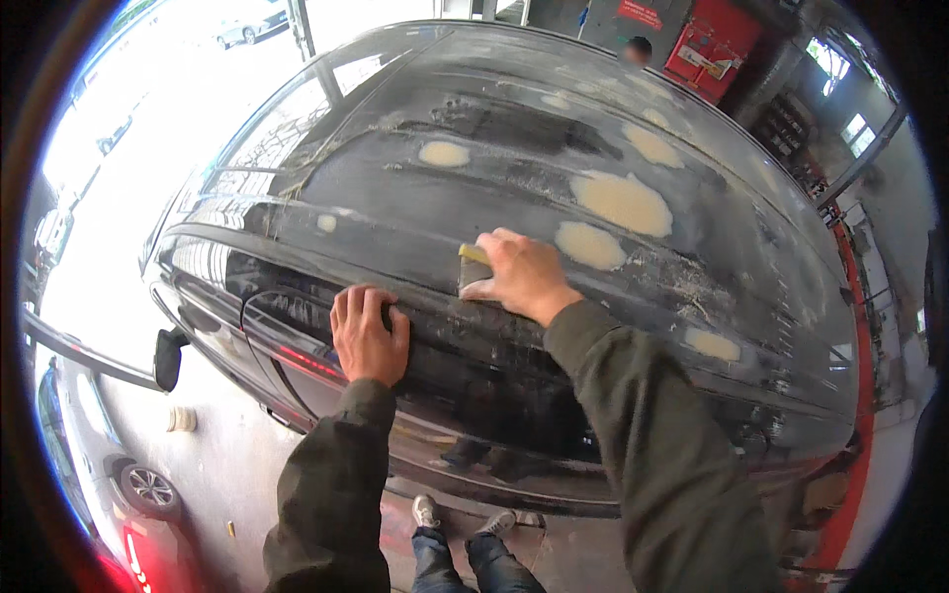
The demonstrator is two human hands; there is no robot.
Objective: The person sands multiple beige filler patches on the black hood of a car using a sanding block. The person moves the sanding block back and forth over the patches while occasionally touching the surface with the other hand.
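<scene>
Person's right hand (522,275) clasps yellow-edged sanding block (475,269) just inside car roof (386,188)'s near edge, forearm extended; left hand (371,336) unclenched, palm down along same edge.

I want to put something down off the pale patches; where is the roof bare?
The dark roof is free between the small pale spot and the oval patch, beyond the left hand. Crowded: beside the right hand and its yellow-edged block, where large pale patches cluster.
</scene>
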